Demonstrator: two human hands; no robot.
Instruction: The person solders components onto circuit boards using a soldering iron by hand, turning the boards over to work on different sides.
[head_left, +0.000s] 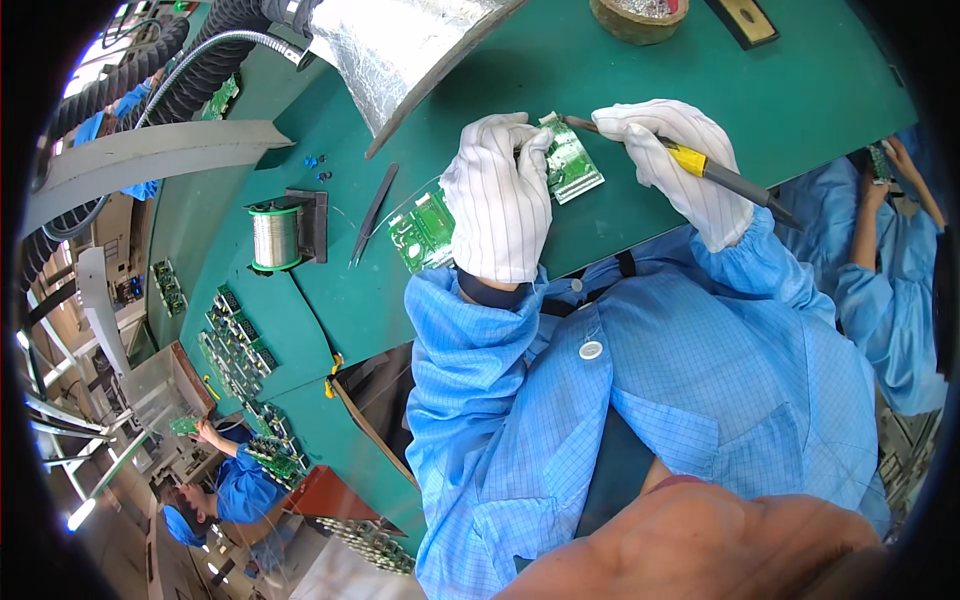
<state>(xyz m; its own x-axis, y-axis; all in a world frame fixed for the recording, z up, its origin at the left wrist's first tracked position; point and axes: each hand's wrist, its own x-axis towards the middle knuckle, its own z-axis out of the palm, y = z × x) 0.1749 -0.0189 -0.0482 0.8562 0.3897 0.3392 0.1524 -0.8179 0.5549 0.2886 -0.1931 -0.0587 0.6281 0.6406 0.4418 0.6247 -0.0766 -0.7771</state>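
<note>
Left hand (500, 195) pinching the circuit board (573, 165); right hand (690, 128), grip round the soldering iron (726, 178), tip at the board's twelve o'clock!

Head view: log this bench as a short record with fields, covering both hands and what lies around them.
Left hand: white-gloved, holding a green circuit board
Right hand: white-gloved, gripping a soldering iron
Iron tip: at the board's upper edge; contact cannot be told
Second board: on the green table, partly hidden by the left hand
Left of that board: tweezers, then a solder spool
Far left: rows of more boards
Co-worker: lower left, in blue
</note>
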